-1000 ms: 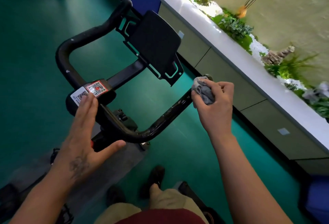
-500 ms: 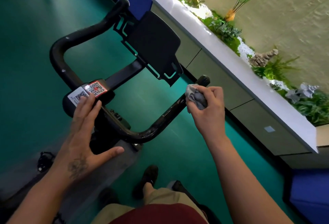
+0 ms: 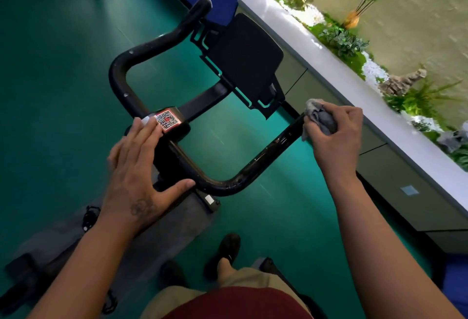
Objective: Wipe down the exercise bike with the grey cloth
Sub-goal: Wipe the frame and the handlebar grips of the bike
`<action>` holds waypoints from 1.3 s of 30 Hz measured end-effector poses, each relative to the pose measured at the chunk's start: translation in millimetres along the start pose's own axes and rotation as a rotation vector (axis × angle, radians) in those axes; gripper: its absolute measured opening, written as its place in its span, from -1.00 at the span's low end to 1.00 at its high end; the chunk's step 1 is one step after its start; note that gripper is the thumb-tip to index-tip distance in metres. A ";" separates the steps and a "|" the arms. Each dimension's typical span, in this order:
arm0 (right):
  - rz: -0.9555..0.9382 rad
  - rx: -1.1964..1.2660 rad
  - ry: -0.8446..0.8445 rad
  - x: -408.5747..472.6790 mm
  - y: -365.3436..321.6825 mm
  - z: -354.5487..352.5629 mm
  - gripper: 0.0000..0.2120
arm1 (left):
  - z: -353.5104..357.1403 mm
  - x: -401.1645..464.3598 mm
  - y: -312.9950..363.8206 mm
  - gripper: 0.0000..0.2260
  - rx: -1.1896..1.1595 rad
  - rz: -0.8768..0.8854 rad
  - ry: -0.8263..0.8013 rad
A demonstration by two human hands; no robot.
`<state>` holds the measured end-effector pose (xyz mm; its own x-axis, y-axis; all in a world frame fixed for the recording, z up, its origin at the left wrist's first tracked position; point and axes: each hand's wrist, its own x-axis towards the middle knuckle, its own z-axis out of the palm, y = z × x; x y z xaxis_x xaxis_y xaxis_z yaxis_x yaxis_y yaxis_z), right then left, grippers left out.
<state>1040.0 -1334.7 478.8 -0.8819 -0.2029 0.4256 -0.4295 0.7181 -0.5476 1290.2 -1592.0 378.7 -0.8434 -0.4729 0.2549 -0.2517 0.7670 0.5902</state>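
Gripping bunched grey cloth [image 3: 321, 117], right hand [image 3: 336, 139], glossy black handlebar [image 3: 253, 166]

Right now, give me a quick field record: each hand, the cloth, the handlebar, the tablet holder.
left hand: flat, fingers straight, resting on the handlebar centre beside the QR sticker
right hand: grip closed round the grey cloth
grey cloth: bunched, pressed on the right end of the handlebar
handlebar: black, looped
tablet holder: black, empty, past the handlebar

Open gap inside handlebar loop [image 3: 228, 187], white ledge [image 3: 329, 65] close right
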 end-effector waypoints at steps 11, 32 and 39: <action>-0.150 -0.083 -0.128 12.7 7.0 -7.9 -0.75 | 12.2 3.2 -16.4 0.15 -0.055 0.057 -0.007; -0.014 -0.049 -0.119 14.4 -0.8 -12.2 -0.65 | 16.3 2.7 -14.7 0.15 -0.133 0.055 0.046; -0.016 0.114 -0.283 -32.8 8.4 11.0 -0.62 | 17.4 1.9 -16.7 0.13 -0.152 0.047 0.043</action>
<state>1063.2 -1329.3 452.4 -0.8870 -0.4028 0.2257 -0.4488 0.6374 -0.6264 1284.6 -1598.1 355.9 -0.8308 -0.4584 0.3156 -0.1349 0.7160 0.6850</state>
